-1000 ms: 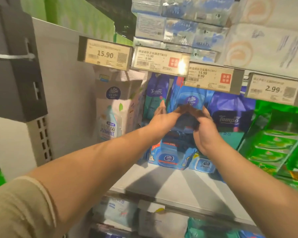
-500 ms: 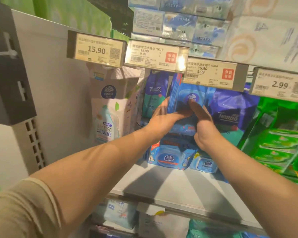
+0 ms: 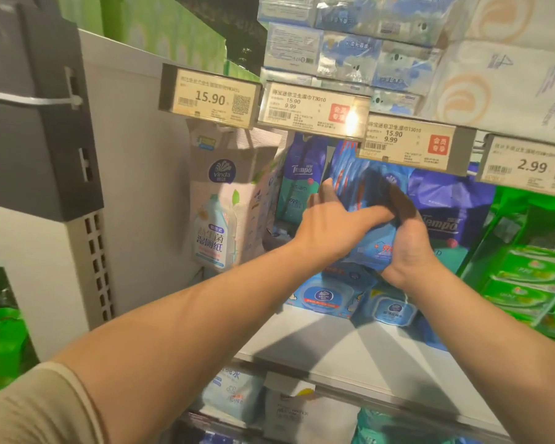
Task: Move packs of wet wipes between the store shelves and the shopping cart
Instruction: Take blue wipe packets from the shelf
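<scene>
Both arms out toward the white shelf (image 3: 350, 347), both hands on one blue pack of wet wipes (image 3: 370, 232). Left hand (image 3: 330, 225) on the left side of the pack, thumb laid flat across its front, fingers spread and reaching behind its left edge. Right hand (image 3: 409, 248) at the right side and bottom, palm turned in, fingers bent up over the front near the top, dark and blurry there. So gripping the pack with the two hands together. Pack upright and tipped a bit, up above the shelf floor, in front of the other blue packs standing behind it. Under it, two flat blue packs (image 3: 326, 296) with round lids, lying on the shelf. Just to the left, a teal and purple Tempo pack (image 3: 297, 190), and farther left a tall white Vinda bag (image 3: 225, 203). To the right, a purple Tempo bag (image 3: 450, 213), then green packs (image 3: 523, 283) in a tilted stack. Above the hands, a row of price tags (image 3: 210, 96) along the upper shelf edge, reading 15.90, 9.99 and 2.99. Shopping cart nowhere to be seen.
</scene>
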Demonstrator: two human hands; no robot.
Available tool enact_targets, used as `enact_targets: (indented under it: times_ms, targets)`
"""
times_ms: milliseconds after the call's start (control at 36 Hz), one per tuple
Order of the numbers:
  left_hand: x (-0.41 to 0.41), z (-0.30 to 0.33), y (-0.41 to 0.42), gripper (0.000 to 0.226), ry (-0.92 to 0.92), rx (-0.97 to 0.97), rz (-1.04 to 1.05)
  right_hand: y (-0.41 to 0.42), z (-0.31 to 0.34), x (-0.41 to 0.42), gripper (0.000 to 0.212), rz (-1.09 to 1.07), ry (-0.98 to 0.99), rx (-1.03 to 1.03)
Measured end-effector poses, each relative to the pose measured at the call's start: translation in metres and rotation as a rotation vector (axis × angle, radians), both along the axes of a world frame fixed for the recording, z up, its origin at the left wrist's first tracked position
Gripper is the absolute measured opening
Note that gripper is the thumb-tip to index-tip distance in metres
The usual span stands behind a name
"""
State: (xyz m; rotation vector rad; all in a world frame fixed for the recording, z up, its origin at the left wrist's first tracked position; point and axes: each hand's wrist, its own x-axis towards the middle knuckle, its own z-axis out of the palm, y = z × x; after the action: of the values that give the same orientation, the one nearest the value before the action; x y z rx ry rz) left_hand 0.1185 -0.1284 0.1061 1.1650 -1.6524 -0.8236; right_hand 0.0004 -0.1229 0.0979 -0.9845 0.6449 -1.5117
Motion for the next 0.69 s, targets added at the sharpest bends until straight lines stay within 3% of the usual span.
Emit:
enact_targets:
  times_ms: [111, 194, 278, 583, 694]
  targets:
    - [-0.003, 0.004, 0.012, 0.101, -0.008, -0.048, 0.07, 0.009, 0.001, -0.002, 0.064, 0.071, 0.025, 0.001]
    - [-0.001, 0.006, 0.023, 0.1, -0.016, -0.089, 0.092, 0.019, 0.001, -0.004, 0.06, 0.157, 0.029, -0.013]
    - [0.002, 0.007, 0.036, 0.104, -0.014, -0.091, 0.095, 0.03, -0.001, -0.006, 0.08, 0.194, 0.06, -0.041]
    - [0.018, 0.01, 0.081, 0.09, 0.134, -0.122, -0.027, 0.076, 0.006, 0.011, 0.066, 0.162, 0.105, -0.154]
    - [0.024, 0.011, 0.092, 0.086, 0.216, -0.113, -0.122, 0.092, 0.007, 0.014, 0.079, 0.085, 0.086, -0.155]
